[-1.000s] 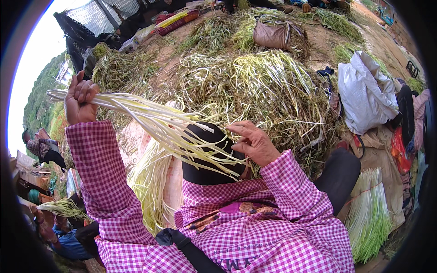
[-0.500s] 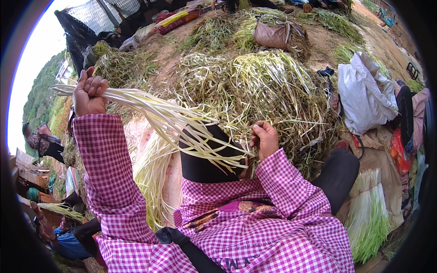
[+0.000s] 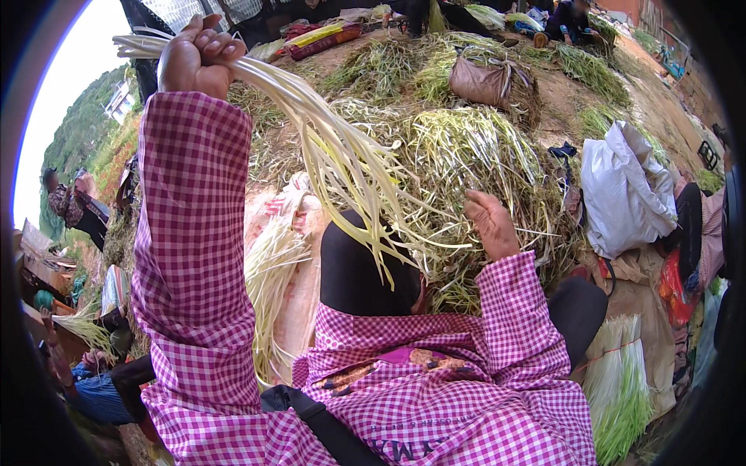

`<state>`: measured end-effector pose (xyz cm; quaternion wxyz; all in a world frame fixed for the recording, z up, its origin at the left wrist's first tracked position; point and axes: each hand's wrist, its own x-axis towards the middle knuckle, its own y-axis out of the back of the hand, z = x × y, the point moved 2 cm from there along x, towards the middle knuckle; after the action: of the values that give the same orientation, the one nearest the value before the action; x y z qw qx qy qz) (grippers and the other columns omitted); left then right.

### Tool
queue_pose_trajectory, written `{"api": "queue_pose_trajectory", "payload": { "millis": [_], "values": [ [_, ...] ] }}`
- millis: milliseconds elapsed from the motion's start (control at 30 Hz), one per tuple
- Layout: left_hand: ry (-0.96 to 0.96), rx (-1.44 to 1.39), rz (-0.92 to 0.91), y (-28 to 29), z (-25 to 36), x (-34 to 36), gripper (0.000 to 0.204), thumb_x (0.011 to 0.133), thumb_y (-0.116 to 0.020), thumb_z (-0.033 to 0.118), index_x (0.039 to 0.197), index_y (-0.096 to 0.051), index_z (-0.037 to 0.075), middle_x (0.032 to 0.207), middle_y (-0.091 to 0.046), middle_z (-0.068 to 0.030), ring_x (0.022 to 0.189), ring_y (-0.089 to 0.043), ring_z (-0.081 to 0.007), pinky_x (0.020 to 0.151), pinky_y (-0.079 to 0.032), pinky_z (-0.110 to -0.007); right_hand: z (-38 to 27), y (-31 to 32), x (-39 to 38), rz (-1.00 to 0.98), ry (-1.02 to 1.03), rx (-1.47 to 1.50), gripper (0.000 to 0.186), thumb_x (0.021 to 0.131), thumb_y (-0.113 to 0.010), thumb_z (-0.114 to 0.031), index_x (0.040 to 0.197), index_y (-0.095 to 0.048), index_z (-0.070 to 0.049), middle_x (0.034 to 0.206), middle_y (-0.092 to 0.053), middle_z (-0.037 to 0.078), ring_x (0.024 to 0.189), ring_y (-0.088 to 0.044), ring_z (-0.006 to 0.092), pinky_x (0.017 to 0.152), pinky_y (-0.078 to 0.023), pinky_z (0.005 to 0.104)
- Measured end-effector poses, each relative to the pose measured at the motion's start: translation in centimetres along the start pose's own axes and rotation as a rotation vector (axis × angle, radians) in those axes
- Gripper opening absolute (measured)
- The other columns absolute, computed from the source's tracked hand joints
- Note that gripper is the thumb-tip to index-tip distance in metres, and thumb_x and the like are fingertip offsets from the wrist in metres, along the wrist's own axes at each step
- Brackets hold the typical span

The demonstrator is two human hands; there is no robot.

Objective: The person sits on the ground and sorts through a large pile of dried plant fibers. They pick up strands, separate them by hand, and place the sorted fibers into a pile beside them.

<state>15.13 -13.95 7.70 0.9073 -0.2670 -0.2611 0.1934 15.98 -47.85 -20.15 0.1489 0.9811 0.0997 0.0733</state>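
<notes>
My left hand [image 3: 203, 54] is raised at the upper left, shut on a bunch of long pale-yellow stalks [image 3: 326, 155] whose loose ends hang down over my dark-clad knee. My right hand [image 3: 491, 221] is lower, right of the hanging ends, fingers bent and drawn together; I cannot make out whether anything is between them. A pile of more pale stalks [image 3: 276, 272] lies on a pinkish sack [image 3: 299, 318] at my left. Beyond my hands is a large heap of tangled leafy trimmings [image 3: 474, 147].
A white bag [image 3: 629, 190] stands to the right, a tied green-and-white bundle [image 3: 618, 380] at lower right on brown sacking [image 3: 657, 342]. A brown bag [image 3: 478, 78] and more trimmings lie beyond. Other people [image 3: 78, 206] are at the left and far top [image 3: 567, 27].
My left hand has risen and shifted right, swinging the held stalks into a steeper hang. My right hand has moved right and slightly up, away from the stalk ends, its fingers more drawn in.
</notes>
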Motion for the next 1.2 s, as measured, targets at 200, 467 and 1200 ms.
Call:
{"api": "queue_pose_trajectory", "payload": {
  "millis": [200,467,1200],
  "values": [
    [-0.099,0.061,-0.061,-3.4,1.9,1.5,0.019,0.092,-0.049,0.014,0.097,-0.049,-0.004,0.053,-0.031,0.0033,0.048,-0.032,-0.0062,0.05,-0.033,-0.024,-6.0,2.2,-0.7,0.018,0.142,0.254,0.04,0.091,-0.051,-0.031,0.112,-0.055,0.003,0.092,-0.063,0.009,0.076,-0.06,0.0125,0.064,-0.05,0.0211],
    [-0.103,0.037,-0.101,-4.6,-0.8,2.5,0.022,0.093,-0.048,0.016,0.098,-0.05,-0.006,0.054,-0.037,0.0017,0.048,-0.033,-0.0065,0.051,-0.035,-0.025,-0.9,2.9,-3.0,-0.004,-0.207,0.158,0.029,0.091,-0.052,-0.026,0.102,-0.06,-0.001,0.079,-0.063,0.004,0.06,-0.058,0.0102,0.05,-0.045,0.0208],
    [-0.037,0.003,0.094,-8.2,-3.1,0.2,0.012,0.088,-0.04,0.011,0.077,-0.045,0.008,0.05,-0.033,0.0035,0.039,-0.032,-0.0086,0.038,-0.03,-0.026,-1.9,-3.6,-3.9,0.041,0.002,0.377,0.017,0.079,-0.064,-0.002,0.096,-0.065,-0.001,0.08,-0.066,0.007,0.068,-0.062,0.0088,0.054,-0.051,0.0191]
  ]
}}
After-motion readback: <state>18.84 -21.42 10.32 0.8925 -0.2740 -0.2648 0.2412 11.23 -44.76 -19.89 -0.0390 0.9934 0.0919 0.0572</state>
